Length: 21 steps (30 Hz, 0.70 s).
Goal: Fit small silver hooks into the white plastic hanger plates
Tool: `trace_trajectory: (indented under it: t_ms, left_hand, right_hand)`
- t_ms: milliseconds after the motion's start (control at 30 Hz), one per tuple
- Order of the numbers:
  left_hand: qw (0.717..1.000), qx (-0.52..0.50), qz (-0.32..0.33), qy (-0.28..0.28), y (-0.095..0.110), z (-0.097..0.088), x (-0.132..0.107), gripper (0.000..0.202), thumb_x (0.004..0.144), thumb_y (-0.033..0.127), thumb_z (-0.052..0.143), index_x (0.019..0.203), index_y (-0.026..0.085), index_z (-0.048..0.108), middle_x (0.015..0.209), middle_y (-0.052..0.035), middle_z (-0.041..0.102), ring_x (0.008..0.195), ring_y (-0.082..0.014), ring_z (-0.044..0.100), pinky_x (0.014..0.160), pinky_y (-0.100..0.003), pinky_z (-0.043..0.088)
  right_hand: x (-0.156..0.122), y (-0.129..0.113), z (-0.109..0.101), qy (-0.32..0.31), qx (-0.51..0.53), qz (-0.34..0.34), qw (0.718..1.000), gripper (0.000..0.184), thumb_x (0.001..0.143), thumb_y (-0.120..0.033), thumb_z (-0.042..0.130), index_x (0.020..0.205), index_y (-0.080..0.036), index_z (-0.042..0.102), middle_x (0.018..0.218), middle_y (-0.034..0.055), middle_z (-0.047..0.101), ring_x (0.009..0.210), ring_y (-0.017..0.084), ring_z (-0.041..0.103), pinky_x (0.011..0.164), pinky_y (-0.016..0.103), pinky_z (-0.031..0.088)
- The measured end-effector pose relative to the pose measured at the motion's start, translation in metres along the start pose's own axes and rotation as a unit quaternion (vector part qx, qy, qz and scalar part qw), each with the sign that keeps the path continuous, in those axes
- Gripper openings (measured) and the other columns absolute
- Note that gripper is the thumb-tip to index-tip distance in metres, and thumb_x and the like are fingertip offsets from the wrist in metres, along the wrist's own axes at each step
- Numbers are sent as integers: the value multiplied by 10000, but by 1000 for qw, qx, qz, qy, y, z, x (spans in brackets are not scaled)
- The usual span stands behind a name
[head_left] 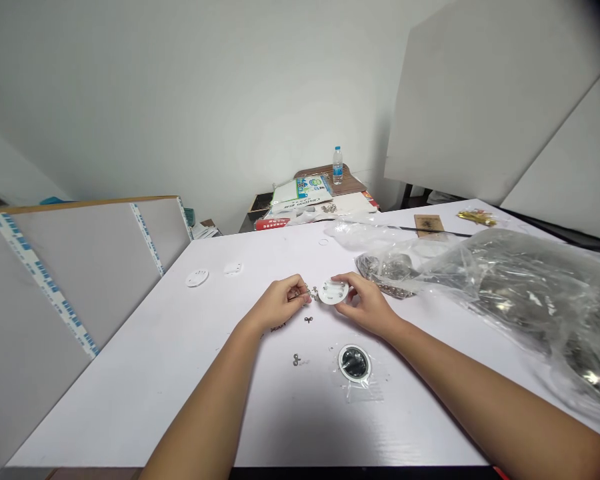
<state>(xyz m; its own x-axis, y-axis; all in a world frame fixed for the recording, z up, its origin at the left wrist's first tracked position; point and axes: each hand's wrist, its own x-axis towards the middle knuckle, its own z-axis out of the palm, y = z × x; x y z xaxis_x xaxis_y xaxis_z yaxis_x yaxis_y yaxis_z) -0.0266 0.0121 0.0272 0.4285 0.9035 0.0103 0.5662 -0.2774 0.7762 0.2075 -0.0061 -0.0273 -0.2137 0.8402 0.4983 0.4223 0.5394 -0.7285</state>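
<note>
My right hand point(367, 303) grips a round white plastic disc point(333, 291) with slots and recesses, fingers and thumb at its right edge. Close to the disc's left side, my left hand point(280, 303) is closed in a pinch. Small metal pieces point(315, 293) show at its fingertips; exactly what the fingers hold is too small to make out. Under that hand lie several dark small parts point(279, 327), partly hidden. One small metal winding-key-shaped piece point(309, 319) lies just below the hands, another key-shaped piece point(297, 360) nearer to me. A round dark-faced part with a white rim point(355, 363) rests on clear plastic film.
Large clear plastic bags of metal parts point(505, 287) cover the table's right side. At left lie a white disc point(197, 278) and a white rectangular piece point(233, 269). A low partition point(80, 280) borders the left. Boxes and a water bottle point(337, 167) stand behind.
</note>
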Motion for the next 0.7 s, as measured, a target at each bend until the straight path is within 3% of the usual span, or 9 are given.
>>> trace_trajectory:
  t_ms: [167,467,700]
  left_hand:
    - [998,-42,40,15,-3,16,6,176,841,347,592,842,174,557,575,63,410,514,-79,331,510,-214,248]
    - [994,-98,48,19,-5,24,9,176,813,328,628,858,165,578,667,40,488,561,-74,386,532,-202,300]
    - [995,-101,-3,28,-7,25,10,236,795,364,644,908,158,665,625,29,518,537,-78,389,515,-204,302]
  right_hand:
    - [-2,-2,0,-12,-8,-36,999,439,743,-140,641,1168,-220,564,1042,49,631,749,164,595,717,322,499]
    - [-2,-2,1,-13,-10,-49,999,431,750,-128,639,1164,-220,562,1034,47,615,744,154,584,718,315,499]
    - [-2,-4,0,-16,-21,-49,998,418,760,-138,637,1159,-232,561,1044,49,615,787,170,594,722,315,503]
